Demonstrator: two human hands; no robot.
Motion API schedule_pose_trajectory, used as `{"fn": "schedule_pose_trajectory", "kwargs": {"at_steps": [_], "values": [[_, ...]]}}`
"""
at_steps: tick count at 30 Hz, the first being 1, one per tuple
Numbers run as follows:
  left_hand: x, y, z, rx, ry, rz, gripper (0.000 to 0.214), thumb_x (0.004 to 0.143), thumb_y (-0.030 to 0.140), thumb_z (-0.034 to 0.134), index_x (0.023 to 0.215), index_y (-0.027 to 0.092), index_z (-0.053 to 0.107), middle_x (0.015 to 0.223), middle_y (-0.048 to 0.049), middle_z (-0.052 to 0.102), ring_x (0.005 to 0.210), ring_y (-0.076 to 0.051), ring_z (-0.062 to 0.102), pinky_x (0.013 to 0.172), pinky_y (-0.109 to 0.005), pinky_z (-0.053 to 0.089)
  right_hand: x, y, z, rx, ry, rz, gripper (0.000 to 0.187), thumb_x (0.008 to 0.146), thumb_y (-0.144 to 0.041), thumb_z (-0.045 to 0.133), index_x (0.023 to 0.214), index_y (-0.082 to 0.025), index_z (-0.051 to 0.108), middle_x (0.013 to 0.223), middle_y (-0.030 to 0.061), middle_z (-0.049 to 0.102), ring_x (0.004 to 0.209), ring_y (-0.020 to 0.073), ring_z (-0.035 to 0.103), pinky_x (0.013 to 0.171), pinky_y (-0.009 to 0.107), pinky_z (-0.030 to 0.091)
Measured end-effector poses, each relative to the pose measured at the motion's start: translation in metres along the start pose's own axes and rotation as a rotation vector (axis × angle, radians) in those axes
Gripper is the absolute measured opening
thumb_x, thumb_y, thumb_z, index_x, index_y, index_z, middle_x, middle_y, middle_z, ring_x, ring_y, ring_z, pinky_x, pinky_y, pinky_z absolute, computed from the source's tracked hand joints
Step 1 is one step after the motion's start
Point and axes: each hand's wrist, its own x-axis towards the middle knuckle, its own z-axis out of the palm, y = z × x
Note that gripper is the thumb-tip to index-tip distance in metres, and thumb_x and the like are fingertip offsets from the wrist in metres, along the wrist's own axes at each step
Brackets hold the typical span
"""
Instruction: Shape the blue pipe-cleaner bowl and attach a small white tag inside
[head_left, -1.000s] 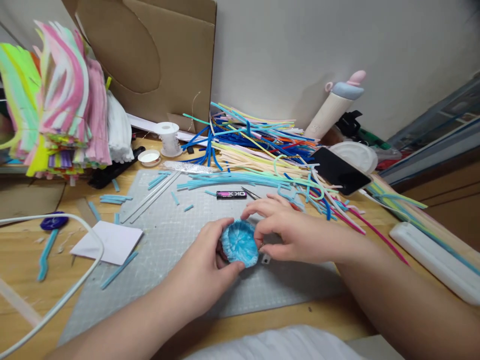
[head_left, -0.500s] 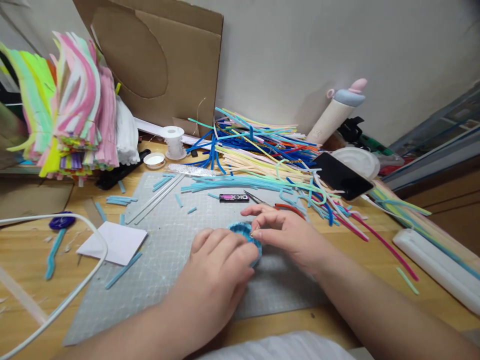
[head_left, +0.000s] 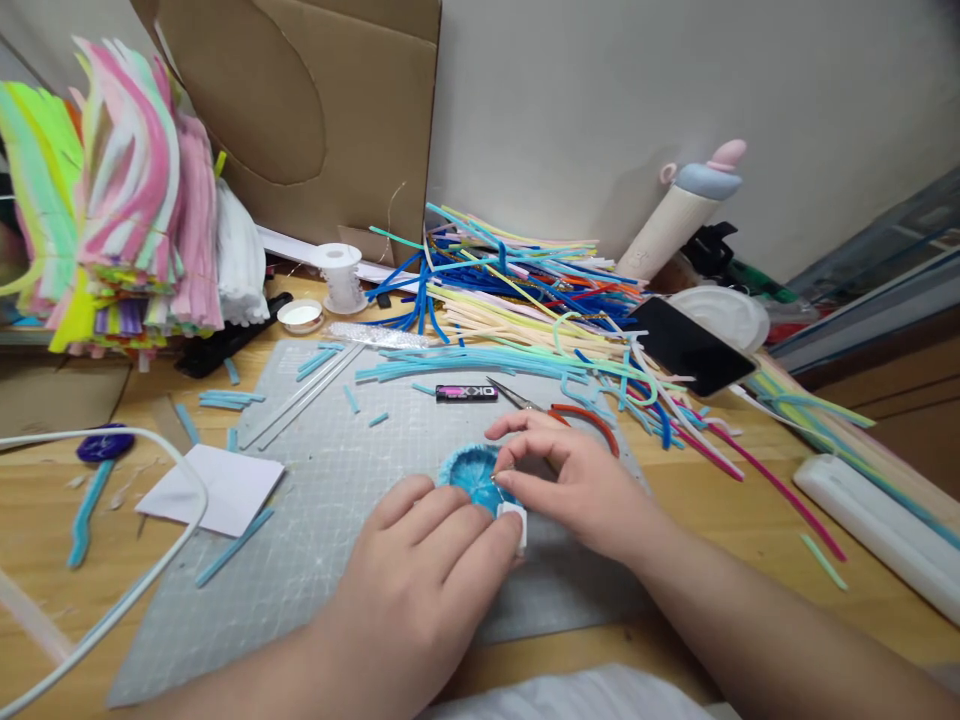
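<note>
A round, shallow blue bowl shape, which looks made of pipe cleaners, lies on the grey cutting mat. My left hand is closed at its near side, thumb pressed on a small white box; whether its hidden fingers also grip the bowl I cannot tell. Over the bowl's right edge, my right hand pinches a thin wire between thumb and index finger. Just behind that hand lie red-handled pliers and a black tube marked DKX.
Cut blue pipe cleaners and a colourful heap of them lie at the back. A phone, a power strip and a bottle stand or lie right. Left are a white card, a cable and bundles.
The white box has come into view under my left thumb, and more of the blue bowl's inside shows. My left hand has shifted slightly; the right still pinches over the bowl.
</note>
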Motion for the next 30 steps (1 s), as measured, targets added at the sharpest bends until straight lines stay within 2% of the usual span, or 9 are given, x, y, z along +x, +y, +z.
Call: {"fn": "schedule_pose_trajectory", "kwargs": {"at_steps": [4,8,11,17,23,30], "values": [[-0.003,0.002,0.001,0.093,-0.042,0.034,0.024,0.086,0.011,0.055,0.110,0.011,0.058,0.070,-0.0013,0.065,0.062,-0.017,0.053,0.061,-0.034,0.034,-0.003,0.002,-0.001,-0.321,0.038,-0.154,0.010,0.077,-0.011,0.063,0.075,-0.020,0.066,0.101,0.0046,0.059,0.101,0.0210,0.054,0.092,0.042,0.033],[-0.003,0.004,0.002,0.130,-0.136,0.073,0.025,0.087,0.008,0.046,0.109,0.008,0.059,0.066,-0.0020,0.064,0.054,-0.016,0.053,0.054,-0.034,0.035,-0.004,0.002,0.000,-0.582,-0.005,-0.241,0.010,0.080,-0.014,0.063,0.077,-0.022,0.068,0.093,0.0025,0.060,0.095,0.0214,0.051,0.087,0.043,0.028],[-0.003,0.003,0.004,0.136,-0.157,0.075,0.025,0.087,0.008,0.042,0.106,0.008,0.059,0.063,-0.0017,0.063,0.050,-0.016,0.053,0.050,-0.034,0.036,-0.002,0.000,0.002,-0.710,-0.048,-0.310,0.011,0.084,-0.017,0.062,0.076,-0.021,0.068,0.091,0.0028,0.061,0.093,0.0217,0.050,0.087,0.044,0.026],[-0.003,0.002,0.005,0.147,-0.184,0.042,0.026,0.085,0.007,0.041,0.103,0.009,0.060,0.059,-0.0008,0.061,0.047,-0.017,0.052,0.048,-0.033,0.036,0.006,-0.004,0.003,-0.827,-0.094,-0.397,0.012,0.086,-0.021,0.062,0.075,-0.021,0.068,0.088,0.0026,0.062,0.089,0.0208,0.049,0.085,0.043,0.025],[-0.004,0.002,0.009,0.141,-0.188,-0.014,0.017,0.084,0.011,0.046,0.091,0.013,0.061,0.057,-0.0003,0.059,0.045,-0.019,0.051,0.049,-0.035,0.034,0.009,-0.002,0.006,-0.836,-0.148,-0.403,0.014,0.087,-0.017,0.059,0.076,-0.019,0.068,0.086,0.0023,0.060,0.084,0.0180,0.051,0.086,0.040,0.028],[-0.005,0.003,0.012,0.128,-0.224,-0.078,0.011,0.086,0.014,0.049,0.087,0.016,0.060,0.057,0.0005,0.060,0.047,-0.020,0.054,0.051,-0.035,0.035,0.010,-0.001,0.007,-0.862,-0.171,-0.402,0.013,0.087,-0.018,0.059,0.077,-0.019,0.067,0.086,0.0028,0.061,0.083,0.0182,0.050,0.081,0.037,0.031]]}}
